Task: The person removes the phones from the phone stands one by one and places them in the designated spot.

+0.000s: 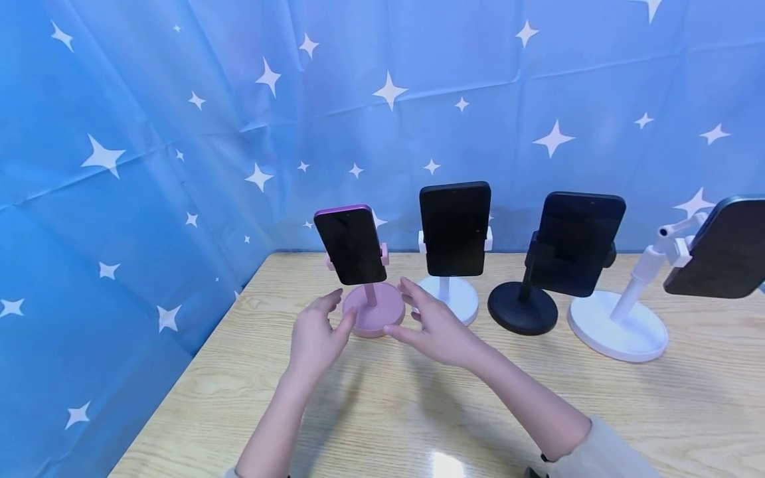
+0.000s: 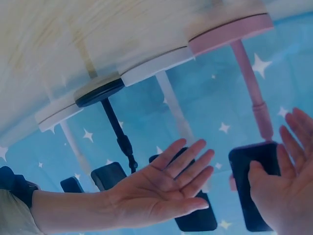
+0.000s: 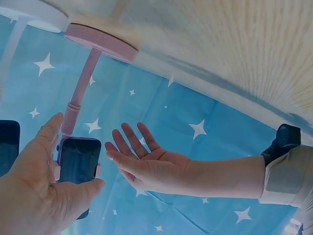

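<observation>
A pink phone stand (image 1: 382, 311) with a round base holds a dark-screened phone with a purple edge (image 1: 351, 244), tilted a little. My left hand (image 1: 315, 338) is just left of and in front of its base, fingers relaxed and apart. On the base's right side is my right hand (image 1: 431, 325), its thumb and fingers spread, overlapping the pink and white bases in the head view. Both palms face inward around the stand, and neither hand holds anything. In the left wrist view the left hand (image 2: 288, 188) shows loosely spread fingers; the right wrist view shows the right hand (image 3: 41, 191) similarly spread.
Right of the pink stand are a white stand (image 1: 463, 299) with a black phone (image 1: 455, 229), a black stand (image 1: 522, 318) with a dark phone (image 1: 578, 242), and another white stand (image 1: 618, 335) with a phone (image 1: 720, 249). A blue star-printed curtain (image 1: 179, 86) hangs behind the wooden table (image 1: 239, 398).
</observation>
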Action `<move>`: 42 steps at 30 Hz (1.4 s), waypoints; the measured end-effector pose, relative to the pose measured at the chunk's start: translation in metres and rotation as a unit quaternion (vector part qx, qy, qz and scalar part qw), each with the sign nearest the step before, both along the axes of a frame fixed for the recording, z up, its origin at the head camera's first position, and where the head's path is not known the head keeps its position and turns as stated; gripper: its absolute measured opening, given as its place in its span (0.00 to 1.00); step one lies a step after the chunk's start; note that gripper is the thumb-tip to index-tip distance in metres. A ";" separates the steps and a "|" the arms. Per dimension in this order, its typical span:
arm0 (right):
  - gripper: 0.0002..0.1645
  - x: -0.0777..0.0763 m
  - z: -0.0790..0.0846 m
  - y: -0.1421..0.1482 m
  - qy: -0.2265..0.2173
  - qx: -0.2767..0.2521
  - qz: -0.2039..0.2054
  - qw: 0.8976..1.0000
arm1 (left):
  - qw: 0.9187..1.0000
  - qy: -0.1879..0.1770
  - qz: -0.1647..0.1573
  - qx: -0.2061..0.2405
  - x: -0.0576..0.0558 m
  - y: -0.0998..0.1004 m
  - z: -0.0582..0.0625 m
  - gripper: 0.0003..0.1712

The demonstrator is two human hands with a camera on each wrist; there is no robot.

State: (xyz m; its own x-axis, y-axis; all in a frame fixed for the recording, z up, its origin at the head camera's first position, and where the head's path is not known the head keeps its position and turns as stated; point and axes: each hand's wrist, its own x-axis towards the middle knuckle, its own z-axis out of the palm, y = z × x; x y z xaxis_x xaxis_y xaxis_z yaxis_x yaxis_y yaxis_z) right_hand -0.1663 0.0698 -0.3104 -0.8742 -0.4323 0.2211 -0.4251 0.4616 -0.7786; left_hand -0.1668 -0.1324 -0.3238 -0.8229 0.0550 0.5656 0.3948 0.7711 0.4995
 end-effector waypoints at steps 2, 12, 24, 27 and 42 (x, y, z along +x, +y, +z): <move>0.47 -0.002 0.002 -0.002 -0.006 -0.013 -0.005 1.000 | 1.000 -0.003 0.003 0.025 -0.002 0.000 0.001 0.22; 0.44 -0.016 0.011 -0.014 -0.027 -0.092 -0.027 0.995 | 0.994 0.005 -0.004 0.111 -0.010 -0.005 0.009 0.25; 0.40 -0.028 0.031 -0.024 0.004 -0.138 -0.046 0.989 | 0.979 0.038 -0.063 0.187 -0.026 -0.008 0.022 0.26; 0.38 -0.029 0.032 -0.026 0.010 -0.142 -0.047 0.989 | 0.976 0.030 -0.072 0.204 -0.030 -0.009 0.024 0.26; 0.27 -0.041 0.033 -0.036 0.042 -0.170 -0.073 0.982 | 0.965 -0.029 -0.102 0.240 -0.044 -0.014 0.031 0.22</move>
State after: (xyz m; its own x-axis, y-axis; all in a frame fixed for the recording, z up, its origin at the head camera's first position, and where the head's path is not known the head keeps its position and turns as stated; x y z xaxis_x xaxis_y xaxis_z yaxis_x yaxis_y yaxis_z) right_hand -0.2070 0.0335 -0.2778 -0.8939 -0.1933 0.4043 -0.4428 0.2424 -0.8632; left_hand -0.2103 -0.1466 -0.2925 -0.8532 -0.0373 0.5203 0.4755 0.3544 0.8052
